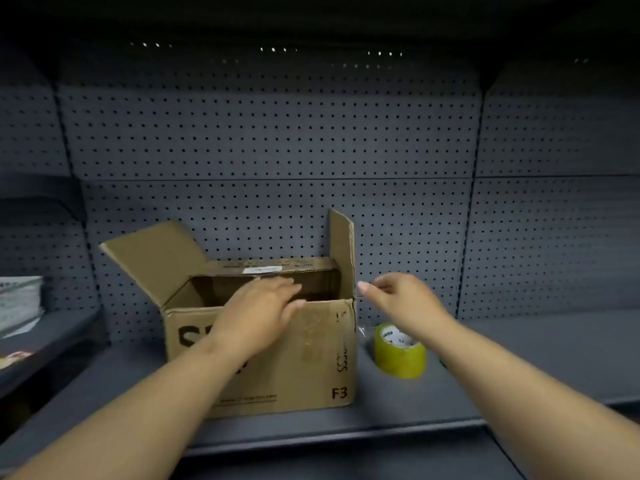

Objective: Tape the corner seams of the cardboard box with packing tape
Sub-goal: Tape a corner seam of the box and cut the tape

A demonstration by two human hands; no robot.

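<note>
**Box** (pixel 304 368): cardboard, upright on the shelf (pixel 519 358), top open. The left flap (pixel 152 258) leans outward and the right flap (pixel 343 251) stands upright. The near right corner seam faces the camera and looks torn or ragged toward its top.

**Tape** (pixel 400 353): yellow-green roll standing on the shelf just beside the box's right wall, below the right wrist.

**Left grip** (pixel 256 313): open, with the fingers fairly straight and laid over the top edge of the front wall, steadying the box.

**Right grip** (pixel 405 303): in the air near the top of the near right corner, thumb pointing at the seam. The fingers are bunched as if pinching something, but I cannot tell whether they hold anything.

**Risks**
- A faint glint between roll and corner may be a loose clear strip. If so, it could fold onto itself or stick to the shelf before it reaches the seam.
- The box is light and empty-looking. Pressing tape on could slide or tip it if the left grip lets go.
- Tape laid over the ragged edge may wrinkle and bond poorly.
- The upright right flap could catch the strip.

**Hidden or unclear**
- The far corners and the box floor are out of sight.
- The front print is partly covered by the left forearm.
- The right fingertips are blurred.
- A pale stack (pixel 19 303) at far left is cut off by the frame.
- The upper pegboard (pixel 270 133) fades into dark.
</note>
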